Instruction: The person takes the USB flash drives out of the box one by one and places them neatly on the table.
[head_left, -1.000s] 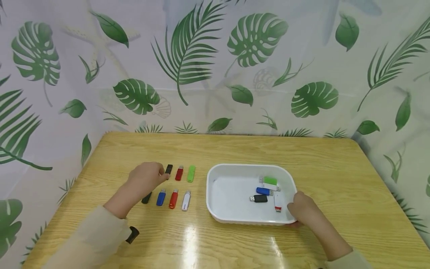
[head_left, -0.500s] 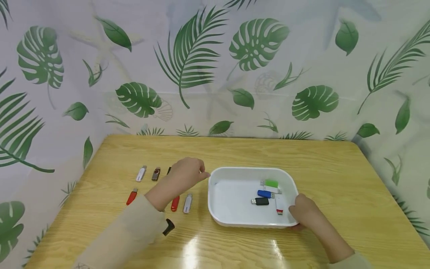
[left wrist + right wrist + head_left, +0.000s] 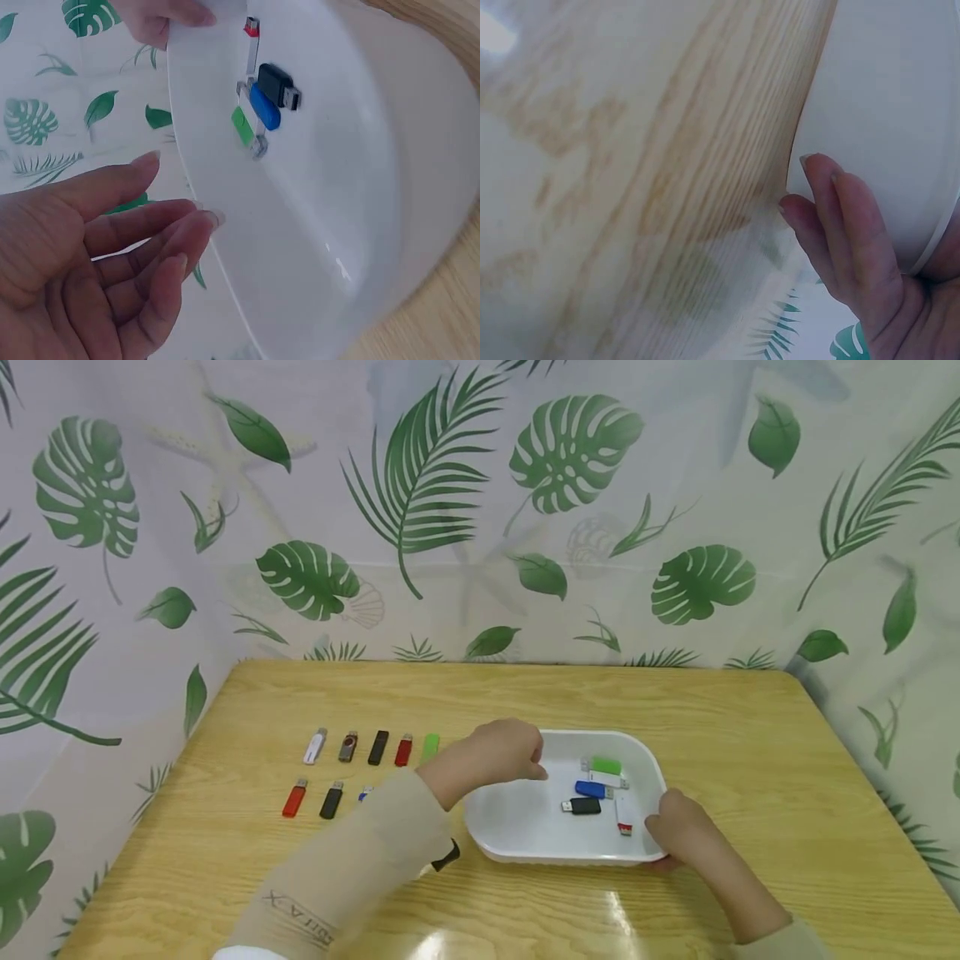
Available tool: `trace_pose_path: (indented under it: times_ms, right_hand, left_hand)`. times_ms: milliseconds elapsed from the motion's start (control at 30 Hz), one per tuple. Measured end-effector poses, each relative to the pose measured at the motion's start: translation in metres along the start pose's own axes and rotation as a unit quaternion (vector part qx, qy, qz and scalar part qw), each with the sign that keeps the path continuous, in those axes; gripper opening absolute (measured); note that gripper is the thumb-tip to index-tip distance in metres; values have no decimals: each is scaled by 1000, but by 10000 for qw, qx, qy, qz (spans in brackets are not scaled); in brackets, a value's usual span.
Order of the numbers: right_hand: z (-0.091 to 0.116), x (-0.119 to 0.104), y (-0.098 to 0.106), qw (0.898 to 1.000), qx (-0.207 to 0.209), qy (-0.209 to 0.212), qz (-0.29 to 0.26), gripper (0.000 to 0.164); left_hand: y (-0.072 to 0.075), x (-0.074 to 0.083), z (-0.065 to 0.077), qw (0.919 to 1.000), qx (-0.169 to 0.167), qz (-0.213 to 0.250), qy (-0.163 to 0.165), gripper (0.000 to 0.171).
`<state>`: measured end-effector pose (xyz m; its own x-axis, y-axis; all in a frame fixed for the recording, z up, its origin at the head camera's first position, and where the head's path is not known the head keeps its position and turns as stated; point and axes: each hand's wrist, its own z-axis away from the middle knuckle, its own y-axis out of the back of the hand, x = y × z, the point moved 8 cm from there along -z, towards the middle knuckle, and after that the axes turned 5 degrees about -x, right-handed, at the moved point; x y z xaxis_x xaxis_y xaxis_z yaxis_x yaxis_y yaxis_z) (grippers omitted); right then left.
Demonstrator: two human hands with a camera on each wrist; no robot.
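A white plastic basin (image 3: 562, 862) stands on the table. Inside, near its right end, lie several USB sticks: a green one (image 3: 606, 766), a white one (image 3: 604, 779), a blue one (image 3: 591, 789), a black one (image 3: 585, 807) and a white one with a red end (image 3: 623, 817). My left hand (image 3: 498, 753) hovers over the basin's left part, fingers loosely bent, with nothing between thumb and fingertips in the left wrist view. At the basin's right front corner my right hand (image 3: 684, 828) grips the wall, thumb over the rim and fingers against the outside (image 3: 862, 225).
Left of the basin, USB sticks lie in two rows on the wooden table (image 3: 720, 718). The back row runs from a white stick (image 3: 315, 747) to a green one (image 3: 430, 747). My left sleeve (image 3: 360, 860) covers part of the front row. A leaf-patterned cloth hangs behind.
My left hand has moved right, from beside the black stick in the back row to above the basin. My right hand has kept its grip on the basin.
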<state>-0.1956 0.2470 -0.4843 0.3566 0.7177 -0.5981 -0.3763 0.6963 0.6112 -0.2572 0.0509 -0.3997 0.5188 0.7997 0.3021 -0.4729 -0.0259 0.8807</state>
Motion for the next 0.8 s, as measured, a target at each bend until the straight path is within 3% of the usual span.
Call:
trace_pose_path:
  times_ms: [133, 333, 500, 633, 800]
  right_hand:
    - [0, 3, 2, 9999, 52, 9, 144, 28]
    - [0, 1, 3, 9995, 82, 98, 305, 28]
    - [1, -1, 3, 9996, 76, 98, 266, 28]
    - [1, -1, 3, 9998, 30, 52, 200, 28]
    - [2, -1, 3, 9999, 12, 91, 129, 27]
  left_hand:
    - [-4, 18, -19, 9997, -125, -119, -143, 16]
    - [-11, 31, -41, 9996, -185, -128, -149, 11]
    - [-18, 44, -55, 9961, -337, -774, -265, 17]
    - [-23, 53, -65, 9891, -578, -1196, -632, 7]
    - [-34, 59, -75, 9810, -941, -1169, -1233, 19]
